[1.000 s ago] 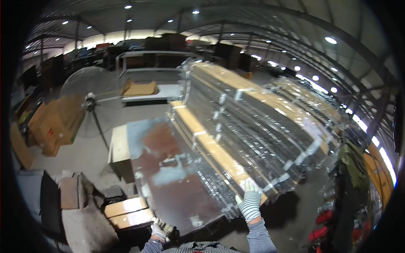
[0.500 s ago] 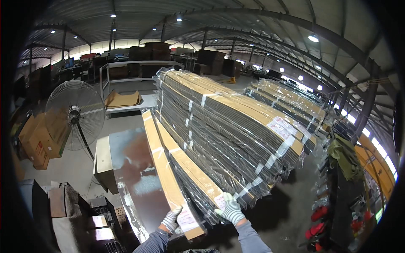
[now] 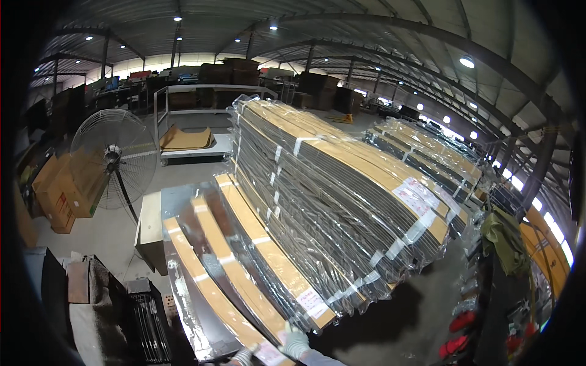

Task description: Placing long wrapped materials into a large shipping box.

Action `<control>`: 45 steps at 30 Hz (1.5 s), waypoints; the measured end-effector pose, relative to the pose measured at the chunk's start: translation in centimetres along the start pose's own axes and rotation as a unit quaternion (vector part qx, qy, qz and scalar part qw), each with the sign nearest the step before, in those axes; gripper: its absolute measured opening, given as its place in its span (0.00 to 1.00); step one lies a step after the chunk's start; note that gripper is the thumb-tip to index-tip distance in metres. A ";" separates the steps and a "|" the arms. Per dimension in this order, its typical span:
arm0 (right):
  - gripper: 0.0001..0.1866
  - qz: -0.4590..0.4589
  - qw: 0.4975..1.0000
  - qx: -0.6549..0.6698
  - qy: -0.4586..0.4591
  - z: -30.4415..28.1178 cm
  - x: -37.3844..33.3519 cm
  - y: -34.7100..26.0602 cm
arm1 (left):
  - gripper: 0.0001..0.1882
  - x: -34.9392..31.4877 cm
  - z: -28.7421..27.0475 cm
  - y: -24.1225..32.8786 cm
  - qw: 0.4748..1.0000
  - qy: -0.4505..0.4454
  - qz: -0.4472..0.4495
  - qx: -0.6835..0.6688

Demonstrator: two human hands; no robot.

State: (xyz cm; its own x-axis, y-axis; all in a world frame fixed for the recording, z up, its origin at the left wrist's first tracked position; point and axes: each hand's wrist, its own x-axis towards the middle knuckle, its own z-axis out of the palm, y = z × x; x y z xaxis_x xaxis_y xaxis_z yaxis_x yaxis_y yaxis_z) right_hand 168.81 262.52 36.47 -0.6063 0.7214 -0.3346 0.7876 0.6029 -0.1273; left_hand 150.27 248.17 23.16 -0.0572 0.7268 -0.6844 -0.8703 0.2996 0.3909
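Three slim, tan-topped packs lie left of the tall wrapped stack [image 3: 317, 195]: the inner pack [image 3: 262, 244] just beside it, then the middle pack [image 3: 232, 262], then the outer pack [image 3: 206, 288]. Their long axes run away from us, slanting leftward. Our right hand [image 3: 295, 344], nearer the stack, touches the middle pack's near end; that pack stretches forward-left from it. Our left hand [image 3: 243, 357] is at the outer pack's near end (partly cut off). We cannot tell how far either hand closes.
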 end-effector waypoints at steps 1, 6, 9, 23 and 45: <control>0.59 -0.006 1.000 -0.001 -0.002 1.6 -1.2 0.9 | 0.23 -0.9 0.3 -0.3 1.000 0.000 0.003 0.012; 0.56 0.017 0.996 0.021 0.087 7.4 -9.0 6.6 | 0.23 -2.1 0.3 -1.2 0.999 0.007 0.007 0.051; 0.52 0.006 0.988 0.029 0.148 8.1 -8.5 6.3 | 0.24 -2.3 0.2 -1.0 0.998 0.007 0.016 0.059; 0.16 -0.263 0.962 -0.040 0.059 6.7 -2.2 0.0 | 0.25 -4.6 -2.1 4.2 0.989 0.035 0.118 0.087; 0.13 -0.485 0.857 0.141 0.102 0.6 7.1 -24.1 | 0.28 -11.1 -10.9 12.9 0.903 0.211 0.352 0.126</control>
State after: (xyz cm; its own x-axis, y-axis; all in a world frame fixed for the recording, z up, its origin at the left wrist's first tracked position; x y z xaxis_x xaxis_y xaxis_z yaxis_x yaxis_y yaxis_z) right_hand 145.59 252.86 36.62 -0.9746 -0.0114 0.2238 -0.1210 0.8672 -0.4830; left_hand 134.36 237.22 29.10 -0.7799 0.5086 -0.3648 -0.4100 0.0254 0.9118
